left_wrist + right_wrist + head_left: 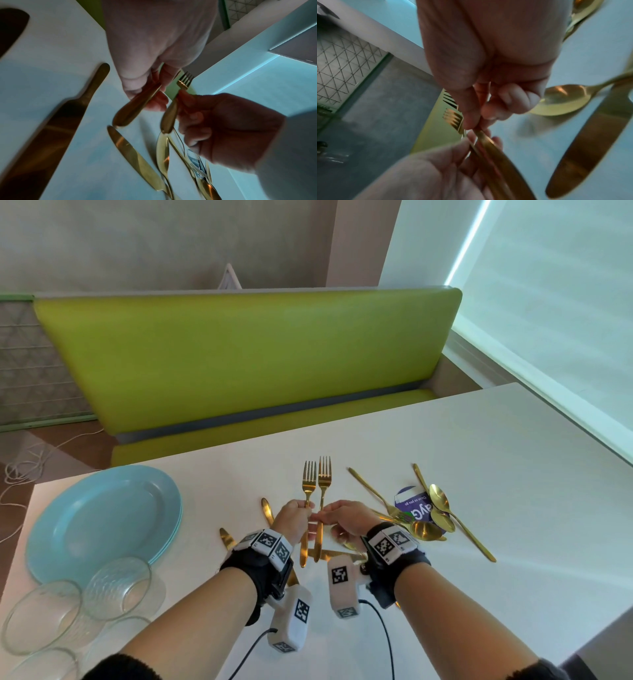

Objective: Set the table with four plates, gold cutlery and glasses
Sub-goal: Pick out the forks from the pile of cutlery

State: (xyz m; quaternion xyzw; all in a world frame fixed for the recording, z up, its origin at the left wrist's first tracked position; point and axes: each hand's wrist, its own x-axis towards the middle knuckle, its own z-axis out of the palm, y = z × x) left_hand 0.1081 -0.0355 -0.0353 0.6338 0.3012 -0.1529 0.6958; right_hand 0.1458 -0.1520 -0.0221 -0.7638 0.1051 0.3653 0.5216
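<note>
The left hand [294,520] is gripping a gold fork [307,498] by the handle, fingers curled round it, holding it upright above the white table [496,440] with the tines pointing to the far side. Just to its right, the right hand [346,520] is pinching a second gold fork [323,501] between thumb and fingertips, its tines also pointing away and standing level with the first. The two forks are sitting side by side, almost parallel, with the two hands nearly touching between them. In the left wrist view both handles are hanging down below the fingers, clear of the tabletop.

Gold knives [267,510] are lying on the table beneath and to the left of the hands, partly hidden by the wrists. To the right of the right hand, gold spoons [440,501] and another fork are lying in a loose crossed heap over a purple round card [411,503].

At the near left, a stack of pale blue plates [102,518] is resting on the table, and clear glasses [118,587] are standing just nearer, touching the rim of the stack. A green bench [246,354] is running along the far side of the table.
</note>
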